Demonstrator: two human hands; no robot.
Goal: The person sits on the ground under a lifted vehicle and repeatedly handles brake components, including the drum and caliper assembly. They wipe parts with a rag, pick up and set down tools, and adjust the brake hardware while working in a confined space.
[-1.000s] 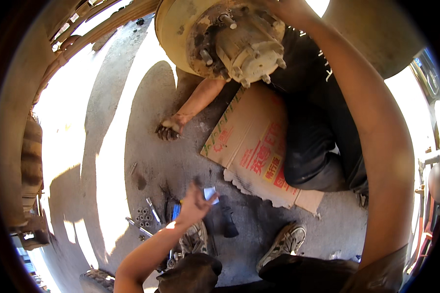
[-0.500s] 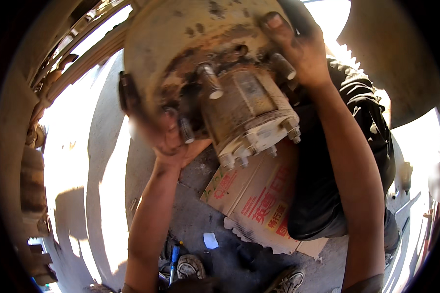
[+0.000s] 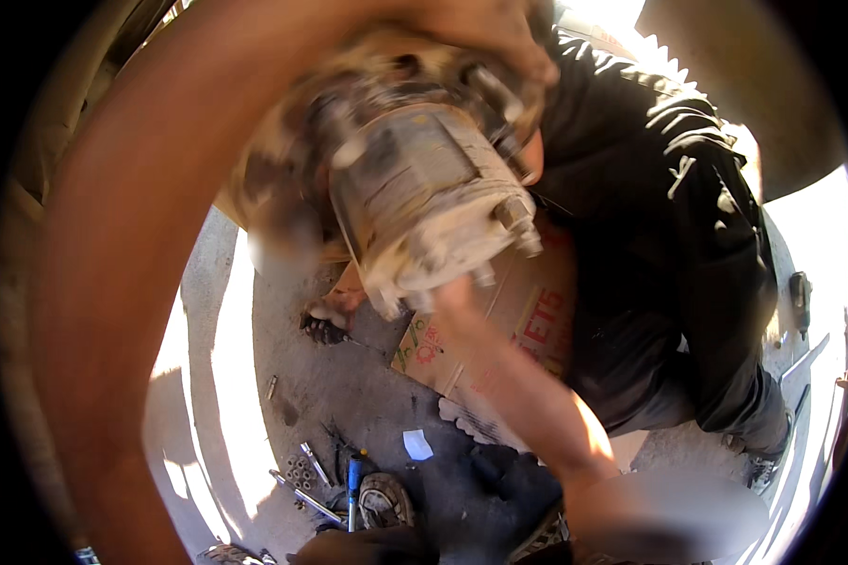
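Note:
A rusty, tan wheel hub [image 3: 415, 174] with a protruding cylindrical housing and threaded studs fills the upper middle, blurred by motion. My left forearm arches over its top from the left. My left hand [image 3: 521, 61] is curled over the hub's upper right edge, close to a stud; its fingers are smeared. From the lower right my right forearm [image 3: 528, 386] reaches up beneath the housing. The right hand itself is hidden behind the hub. Below the hub's left side, another person's dark-fingered hand [image 3: 325, 322] is low over the floor, with something thin beside it.
Close on the right crouches a person in dark clothes [image 3: 650, 226]. Printed cardboard [image 3: 462, 372] lies under the hub. Near my shoe [image 3: 384, 499] are a blue-handled screwdriver [image 3: 353, 476], a metal bar [image 3: 303, 496], several nuts [image 3: 300, 471] and white paper [image 3: 417, 444].
My left hand has gone from the hub's left side across its top to the right edge. My right hand has left the upper right and swung below. The hub has shifted left.

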